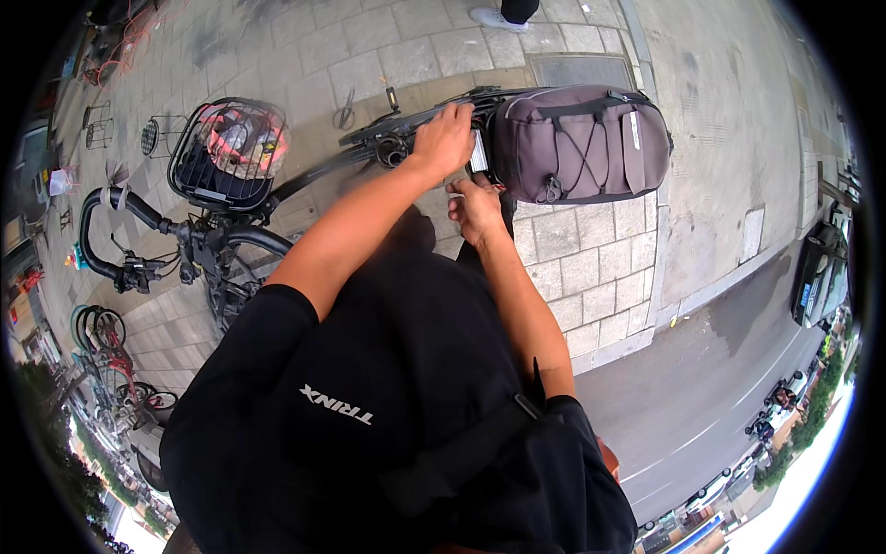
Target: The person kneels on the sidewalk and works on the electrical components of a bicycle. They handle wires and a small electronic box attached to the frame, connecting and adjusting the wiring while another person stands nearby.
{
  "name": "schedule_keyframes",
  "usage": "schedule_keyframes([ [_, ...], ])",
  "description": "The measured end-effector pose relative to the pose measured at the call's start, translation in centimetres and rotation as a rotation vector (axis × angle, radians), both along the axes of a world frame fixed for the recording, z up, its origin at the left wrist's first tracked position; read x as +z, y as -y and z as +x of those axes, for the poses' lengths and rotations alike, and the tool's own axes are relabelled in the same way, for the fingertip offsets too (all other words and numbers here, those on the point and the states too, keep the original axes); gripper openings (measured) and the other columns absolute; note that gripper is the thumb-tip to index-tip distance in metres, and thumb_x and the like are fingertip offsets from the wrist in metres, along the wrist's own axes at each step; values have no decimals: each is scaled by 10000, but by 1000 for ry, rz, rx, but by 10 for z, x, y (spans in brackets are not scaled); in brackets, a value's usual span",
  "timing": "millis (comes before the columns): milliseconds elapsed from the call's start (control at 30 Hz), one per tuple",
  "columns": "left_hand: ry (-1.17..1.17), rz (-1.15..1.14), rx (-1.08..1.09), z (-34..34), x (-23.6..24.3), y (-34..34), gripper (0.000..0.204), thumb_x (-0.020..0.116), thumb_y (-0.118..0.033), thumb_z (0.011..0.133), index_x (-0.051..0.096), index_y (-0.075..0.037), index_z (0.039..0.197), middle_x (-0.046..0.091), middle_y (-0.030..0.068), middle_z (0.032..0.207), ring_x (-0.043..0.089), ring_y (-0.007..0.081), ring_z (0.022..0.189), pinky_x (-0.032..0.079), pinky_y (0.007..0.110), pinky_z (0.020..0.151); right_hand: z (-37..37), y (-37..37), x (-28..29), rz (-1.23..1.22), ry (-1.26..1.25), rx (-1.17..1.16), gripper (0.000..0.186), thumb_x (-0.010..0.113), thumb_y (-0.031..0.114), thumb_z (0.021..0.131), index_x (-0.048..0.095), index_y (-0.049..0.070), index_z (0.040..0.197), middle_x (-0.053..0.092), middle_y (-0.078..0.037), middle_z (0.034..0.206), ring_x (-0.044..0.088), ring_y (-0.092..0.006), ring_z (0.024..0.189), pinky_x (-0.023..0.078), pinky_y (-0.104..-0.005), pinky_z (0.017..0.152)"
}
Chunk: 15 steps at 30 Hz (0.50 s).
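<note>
I lean over a black bicycle [305, 175] standing on grey paving. My left hand [443, 138] reaches forward and closes over the dark saddle [388, 129], just in front of a grey rack bag [581, 143] with black cord lacing. My right hand [475, 208] sits just below it, at the front end of the bag. Its fingers are curled and pinch a small white part [459, 191] there. What that part is stays unclear. My black shirt [397, 406] fills the lower middle of the view.
A wire front basket [189, 157] holds pink and red things, with the black handlebar [106, 235] left of it. A pair of pliers [346, 113] lies on the paving. Another person's shoe [498, 17] is at the top. Parked bicycles [106, 346] stand left; the curb and road [701, 388] lie right.
</note>
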<state>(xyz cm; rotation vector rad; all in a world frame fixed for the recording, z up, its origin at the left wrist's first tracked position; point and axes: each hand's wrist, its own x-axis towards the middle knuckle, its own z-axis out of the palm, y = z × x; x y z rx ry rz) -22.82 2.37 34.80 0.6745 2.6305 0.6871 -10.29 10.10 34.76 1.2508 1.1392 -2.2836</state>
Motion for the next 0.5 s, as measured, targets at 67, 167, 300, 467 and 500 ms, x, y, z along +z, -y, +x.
schedule_keyframes([
  [67, -71, 95, -91, 3, 10, 9, 524, 739, -268, 900, 600, -81, 1370, 578, 160, 1388, 597, 400, 1257, 528, 526, 1018, 1, 9, 13, 18, -65, -51, 425, 590, 48, 964, 463, 42, 1369, 636, -85, 888, 567, -144, 552, 428, -291, 440],
  [167, -183, 120, -361, -3, 8, 24, 523, 810, -294, 839, 682, -88, 1303, 541, 126, 1425, 517, 352, 1325, 485, 481, 1090, 0, 14, 18, 43, -127, -15, 662, 598, 44, 946, 326, 21, 1549, 634, -81, 916, 569, -133, 580, 437, -289, 471],
  [300, -44, 7, -366, -15, 23, 19, 555, 860, -347, 772, 736, -53, 1226, 542, 94, 1439, 488, 337, 1340, 447, 462, 1131, 6, 23, 12, 147, -129, -16, 893, 600, 38, 941, 131, 26, 1701, 639, -75, 928, 567, -133, 591, 451, -292, 485],
  [467, -135, -128, -524, -23, 36, 8, 609, 820, -433, 771, 744, -20, 1212, 554, 112, 1433, 485, 327, 1349, 452, 494, 1073, 16, 19, 1, 99, -185, -107, 835, 580, 31, 962, 185, 40, 1698, 632, -68, 927, 566, -123, 592, 447, -278, 472],
  [500, -161, -173, -560, -23, 38, 6, 617, 807, -454, 773, 749, -16, 1203, 556, 120, 1432, 483, 324, 1354, 452, 498, 1059, 17, 19, 1, 91, -179, -130, 811, 573, 27, 966, 214, 46, 1692, 626, -66, 921, 567, -118, 593, 444, -272, 468],
])
